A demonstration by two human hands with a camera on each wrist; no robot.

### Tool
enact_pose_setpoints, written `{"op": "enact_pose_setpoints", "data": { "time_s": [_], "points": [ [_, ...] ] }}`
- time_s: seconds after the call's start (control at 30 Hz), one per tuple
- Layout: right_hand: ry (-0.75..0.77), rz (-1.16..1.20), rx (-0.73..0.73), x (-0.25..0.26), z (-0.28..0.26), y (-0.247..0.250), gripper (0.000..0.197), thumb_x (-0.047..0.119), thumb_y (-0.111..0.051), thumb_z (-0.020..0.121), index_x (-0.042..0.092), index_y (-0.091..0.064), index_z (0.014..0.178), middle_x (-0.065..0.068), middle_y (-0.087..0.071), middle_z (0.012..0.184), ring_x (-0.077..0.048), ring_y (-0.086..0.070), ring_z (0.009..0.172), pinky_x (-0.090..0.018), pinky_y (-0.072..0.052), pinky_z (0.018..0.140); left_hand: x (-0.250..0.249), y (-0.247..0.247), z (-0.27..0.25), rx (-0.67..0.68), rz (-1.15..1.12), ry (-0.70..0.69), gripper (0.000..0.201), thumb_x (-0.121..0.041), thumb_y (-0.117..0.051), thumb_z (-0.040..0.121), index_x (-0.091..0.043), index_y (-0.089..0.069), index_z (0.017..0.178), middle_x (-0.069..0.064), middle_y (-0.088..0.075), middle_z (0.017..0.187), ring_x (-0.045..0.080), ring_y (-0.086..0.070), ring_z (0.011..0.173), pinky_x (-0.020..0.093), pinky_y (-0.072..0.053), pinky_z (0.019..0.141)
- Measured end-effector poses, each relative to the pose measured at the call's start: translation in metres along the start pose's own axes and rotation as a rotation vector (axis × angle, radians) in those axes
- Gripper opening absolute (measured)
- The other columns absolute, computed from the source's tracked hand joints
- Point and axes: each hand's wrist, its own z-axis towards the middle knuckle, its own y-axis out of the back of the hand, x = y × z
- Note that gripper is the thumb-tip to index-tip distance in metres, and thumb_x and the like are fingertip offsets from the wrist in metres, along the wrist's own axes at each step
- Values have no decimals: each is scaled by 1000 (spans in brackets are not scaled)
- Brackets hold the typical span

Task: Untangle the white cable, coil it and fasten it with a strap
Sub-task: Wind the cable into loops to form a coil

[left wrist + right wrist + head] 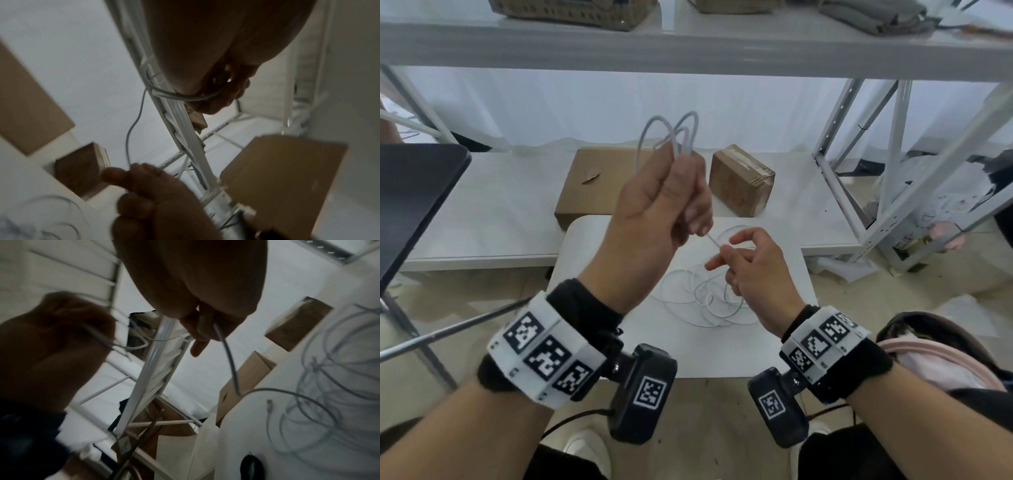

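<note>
Lowest in the head view, both forearms wear black cuffs with white blocks printed in square black-and-white codes, and a black boxy camera hangs under each wrist. Above them, at centre, the right hand (753, 274) has its grip pinched together on a thin, smooth strand of the white cable (702, 298), thumb against curled fingers. The strand runs taut up and left to the left hand (654, 209), raised higher in the frame, whose grip is clamped on a few rounded loops that stand up above the knuckles. The rest of the cable lies in slack, overlapping rings on the white, round-cornered surface (592, 240) beneath the hands. In the right wrist view a small plug end (269, 404) rests on that surface at lower right, beside the rings.

Beyond, on a low white shelf, a flat brown cardboard sheet (592, 178) lies left of centre and a small taped cardboard box (741, 180), closed, sits to its right. Along the top edge, a woven basket (571, 13) stands on a higher shelf; its contents are hidden.
</note>
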Motion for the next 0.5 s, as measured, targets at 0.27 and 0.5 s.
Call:
{"op": "enact_pose_setpoints", "data": {
  "time_s": [0.27,0.5],
  "points": [
    [254,-328,210,23,-22,-2,16,11,-59,97,14,-47,106,24,-59,52,-4,-44,44,-15,-35,47,24,-13,-11,14,842,-130,26,-27,-41,106,-18,-40,81,-9,-47,72,8,-50,69,17,-37,61],
    [209,-345,296,30,-26,2,42,-2,-63,85,22,-42,112,14,-57,51,-7,-51,49,-19,-40,47,39,-18,-12,11,1298,-294,9,-21,-51,98,-18,-46,91,0,-46,86,17,-38,73,33,-39,50]
  ]
}}
